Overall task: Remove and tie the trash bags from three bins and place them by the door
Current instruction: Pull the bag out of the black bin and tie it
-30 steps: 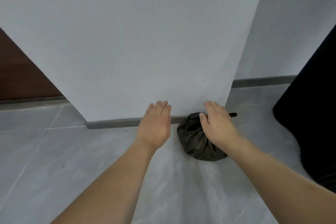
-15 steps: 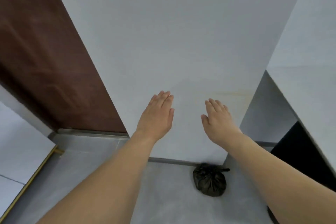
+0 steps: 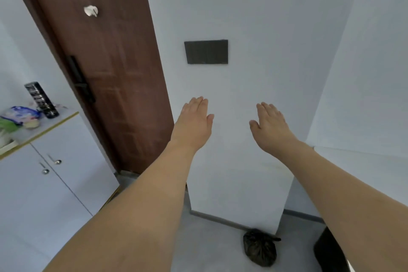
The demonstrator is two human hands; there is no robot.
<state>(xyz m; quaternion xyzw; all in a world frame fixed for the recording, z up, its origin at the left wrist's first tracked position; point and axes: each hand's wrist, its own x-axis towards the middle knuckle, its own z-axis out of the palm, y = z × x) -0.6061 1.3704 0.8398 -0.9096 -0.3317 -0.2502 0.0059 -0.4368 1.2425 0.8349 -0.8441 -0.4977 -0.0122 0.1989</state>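
White wall across centre and right of frame. Brown door at upper left, dark handle plate on its left edge, small pale hook or knob near top. White cabinet at lower left, two small round knobs on its doors; on top a dark cylindrical can with pale print too blurred to read, plus a blue-and-white packet, writing unreadable. Left hand raised at centre, fingers straight and together, holding nothing. Right hand beside it, well apart, fingers straight and slightly spread, holding nothing. Dark rectangular panel on wall above hands. Black object at lower right edge, identity unclear. Tied black trash bag on grey floor at lower right, at base of wall corner, well below both hands.
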